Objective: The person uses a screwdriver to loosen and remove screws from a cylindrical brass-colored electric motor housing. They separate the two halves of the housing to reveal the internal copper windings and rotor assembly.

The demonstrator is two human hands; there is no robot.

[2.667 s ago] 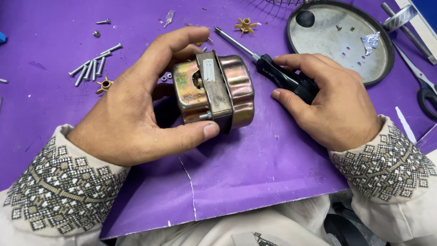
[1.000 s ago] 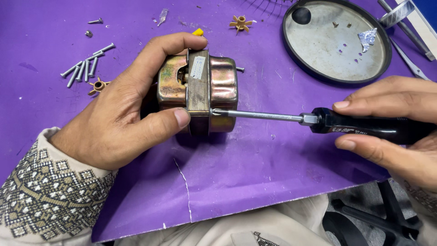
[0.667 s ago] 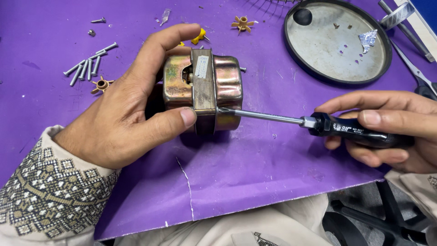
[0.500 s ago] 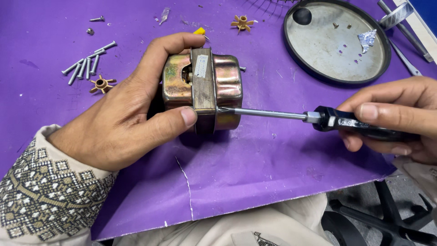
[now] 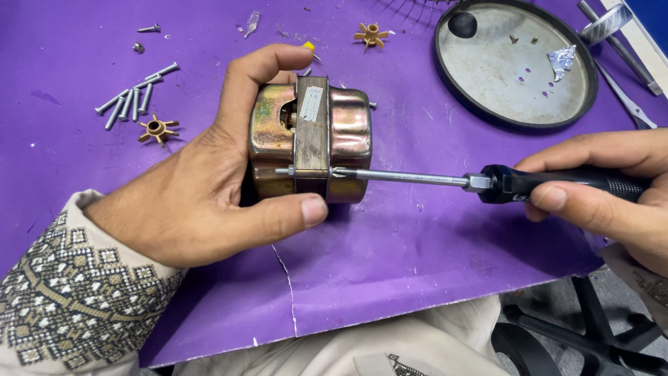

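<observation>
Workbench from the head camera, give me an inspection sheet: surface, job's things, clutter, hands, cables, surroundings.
Surface: purple sheet, torn at its near edge.
Job's things: brass-coloured motor housing; screwdriver, tip at a bolt on the housing's side.
Clutter: loose screws, two small brown fan wheels, round metal tray holding bits.
Hands: left hand cups the housing; right hand has its grip on the handle.
Cables: nothing seen.
Surroundings: chair base below.

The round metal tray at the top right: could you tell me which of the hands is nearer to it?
Right. The right hand lies just below the round metal tray, while the left hand is farther left, beyond the motor.
</observation>
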